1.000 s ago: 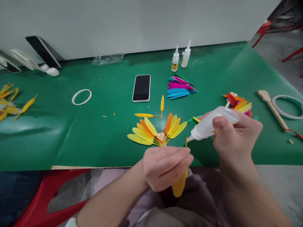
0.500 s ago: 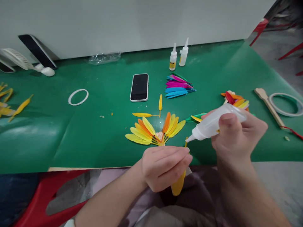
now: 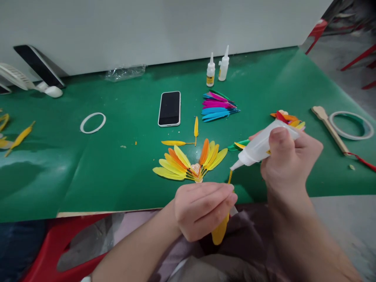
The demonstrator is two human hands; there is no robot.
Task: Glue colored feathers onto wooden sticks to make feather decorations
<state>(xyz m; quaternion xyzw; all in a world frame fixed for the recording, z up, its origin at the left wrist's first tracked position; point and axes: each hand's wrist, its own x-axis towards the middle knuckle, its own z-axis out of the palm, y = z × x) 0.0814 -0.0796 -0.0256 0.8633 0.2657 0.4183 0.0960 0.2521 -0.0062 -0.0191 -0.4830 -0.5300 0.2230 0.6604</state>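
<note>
Pinched in my left hand (image 3: 205,210) is a yellow feather (image 3: 219,231), its vane hanging below the fingers and its quill pointing up. My right hand (image 3: 289,160) is wrapped round a translucent squeeze bottle (image 3: 260,145), tilted so that its nozzle is at the tip of the quill. Just beyond my left hand, yellow and orange feathers (image 3: 170,168) fan out on both sides of a small light piece (image 3: 196,169). Two single yellow feathers (image 3: 196,127) lie behind the fan.
On the green table (image 3: 117,176) are a phone (image 3: 169,109), pink and blue feathers (image 3: 219,105), two small bottles (image 3: 210,74), a white ring (image 3: 93,123), a wooden stick (image 3: 330,129) and a tape roll (image 3: 351,125). More yellow feathers (image 3: 20,138) lie far left.
The view has shifted slightly, so the table items sit a little further left. The nozzle has moved up a little along the quill to its tip; both hands keep their hold.
</note>
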